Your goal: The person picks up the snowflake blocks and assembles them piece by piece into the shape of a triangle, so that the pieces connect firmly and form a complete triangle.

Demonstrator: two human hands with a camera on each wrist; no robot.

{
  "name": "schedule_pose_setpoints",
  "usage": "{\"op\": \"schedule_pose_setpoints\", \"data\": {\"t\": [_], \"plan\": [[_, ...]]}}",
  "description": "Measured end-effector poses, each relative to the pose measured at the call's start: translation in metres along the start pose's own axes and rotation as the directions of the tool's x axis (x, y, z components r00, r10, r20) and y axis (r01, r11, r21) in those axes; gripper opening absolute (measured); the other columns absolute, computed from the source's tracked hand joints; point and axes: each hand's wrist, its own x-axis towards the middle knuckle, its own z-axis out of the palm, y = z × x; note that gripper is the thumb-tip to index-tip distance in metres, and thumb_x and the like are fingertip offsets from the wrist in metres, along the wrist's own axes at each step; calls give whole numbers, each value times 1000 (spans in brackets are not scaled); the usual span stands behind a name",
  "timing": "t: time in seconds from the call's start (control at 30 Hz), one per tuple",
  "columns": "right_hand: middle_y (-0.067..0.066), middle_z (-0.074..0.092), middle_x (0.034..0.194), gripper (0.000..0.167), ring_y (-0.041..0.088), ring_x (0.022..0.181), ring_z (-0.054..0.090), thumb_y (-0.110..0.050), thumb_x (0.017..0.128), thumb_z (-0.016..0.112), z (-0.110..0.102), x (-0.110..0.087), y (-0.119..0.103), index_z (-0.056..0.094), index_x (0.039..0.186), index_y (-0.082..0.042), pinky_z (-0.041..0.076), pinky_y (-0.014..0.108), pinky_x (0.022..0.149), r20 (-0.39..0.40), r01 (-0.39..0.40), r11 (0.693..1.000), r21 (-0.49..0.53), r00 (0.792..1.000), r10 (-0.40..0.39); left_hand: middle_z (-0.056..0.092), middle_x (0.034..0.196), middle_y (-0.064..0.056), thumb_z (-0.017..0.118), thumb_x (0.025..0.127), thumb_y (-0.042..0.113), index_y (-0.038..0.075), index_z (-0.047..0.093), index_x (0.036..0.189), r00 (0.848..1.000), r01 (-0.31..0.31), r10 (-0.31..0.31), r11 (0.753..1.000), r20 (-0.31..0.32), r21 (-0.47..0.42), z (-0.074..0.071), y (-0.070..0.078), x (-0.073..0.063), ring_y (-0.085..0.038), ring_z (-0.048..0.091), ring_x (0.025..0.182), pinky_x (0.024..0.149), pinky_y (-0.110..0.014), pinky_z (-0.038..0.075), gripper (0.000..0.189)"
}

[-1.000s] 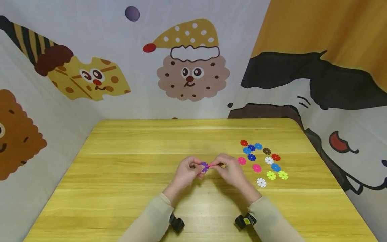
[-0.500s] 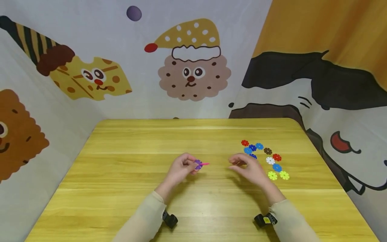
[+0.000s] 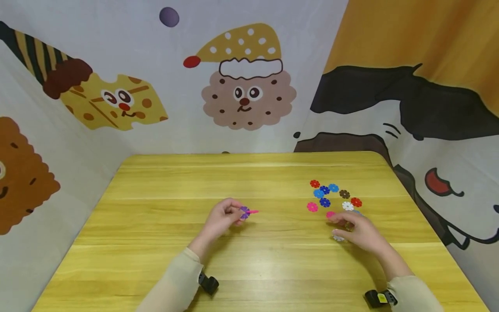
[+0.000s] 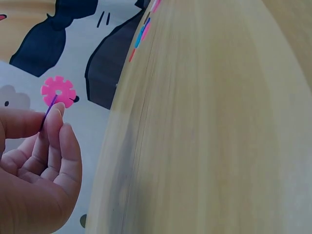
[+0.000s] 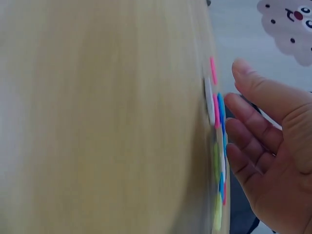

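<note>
My left hand (image 3: 223,218) pinches a purple notched disc (image 3: 244,212) between thumb and fingers, above the table's middle. A pink notched disc (image 4: 58,91) is slotted into the purple one at a right angle and juts out beyond the fingertips. My right hand (image 3: 360,232) hovers over the scattered discs with nothing held, thumb and fingers apart. Beneath its fingertips lie a white disc (image 3: 338,237) and a pink disc (image 3: 330,214), partly covered. The yellow discs are mostly hidden behind this hand in the head view.
Several loose discs lie on the right of the wooden table (image 3: 156,268), among them a red disc (image 3: 356,202), a brown disc (image 3: 344,194), a dark blue disc (image 3: 325,202) and another pink disc (image 3: 312,207). A cartoon-printed cloth (image 3: 175,108) hangs behind the table.
My right hand has let go of the pink disc and moved right, over the loose discs. My left hand has drifted left, carrying the joined purple and pink discs.
</note>
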Motion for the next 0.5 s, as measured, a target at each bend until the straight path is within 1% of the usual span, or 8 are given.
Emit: {"op": "schedule_pose_setpoints", "data": {"t": [0.07,0.1,0.17,0.23,0.27,0.37,0.5], "plan": [[-4,69,104,33,15,93,59,-17,77,85,-3,-5,5,73,108,-15,52,34,80,12,-8,1000,-30,1000,8,69,87,-12,61,92,-6,-6,62,105,1000,1,-1,1000,0,5,-2,-1,0,-42,66,84,75,-46,59,13],[-3,69,106,34,17,97,59,-20,76,86,-5,-6,6,74,108,-16,52,38,84,19,-10,999,-43,1000,11,69,88,-12,61,92,-6,-6,62,105,1000,1,-1,1000,1,5,-3,-1,-1,-42,66,84,75,-46,59,13],[-1,68,110,38,24,105,58,-22,75,86,-7,-9,10,74,110,-16,48,48,92,38,-7,999,-48,999,9,70,89,-13,61,92,-6,-7,61,105,1000,-1,1,1000,2,7,-5,-1,-1,-41,66,83,75,-46,59,13],[2,68,112,40,33,111,56,-23,73,87,-8,-10,12,74,111,-16,43,60,95,54,2,999,-34,999,0,70,90,-14,61,92,-6,-7,61,105,1000,0,0,1000,2,9,-6,-2,-1,-40,67,83,74,-46,59,13],[3,68,113,41,36,113,54,-23,73,87,-8,-11,13,74,111,-16,41,63,95,59,11,1000,-28,998,-9,70,90,-14,60,92,-6,-7,61,105,1000,4,-4,1000,1,7,-6,-2,-1,-40,67,83,74,-45,59,12],[1,66,112,41,36,113,52,-22,71,88,-9,-11,14,75,110,-17,39,65,94,66,37,999,-26,997,-35,70,90,-14,60,92,-6,-7,61,106,1000,3,-3,1000,6,10,-6,-2,-2,-40,66,83,74,-46,59,13],[-4,66,109,38,32,110,52,-22,71,88,-9,-11,16,75,107,-21,40,62,93,68,53,997,-50,996,-49,69,88,-12,61,92,-6,-7,61,107,1000,7,-7,1000,8,7,-6,-3,-2,-38,66,82,75,-46,59,15]]}}
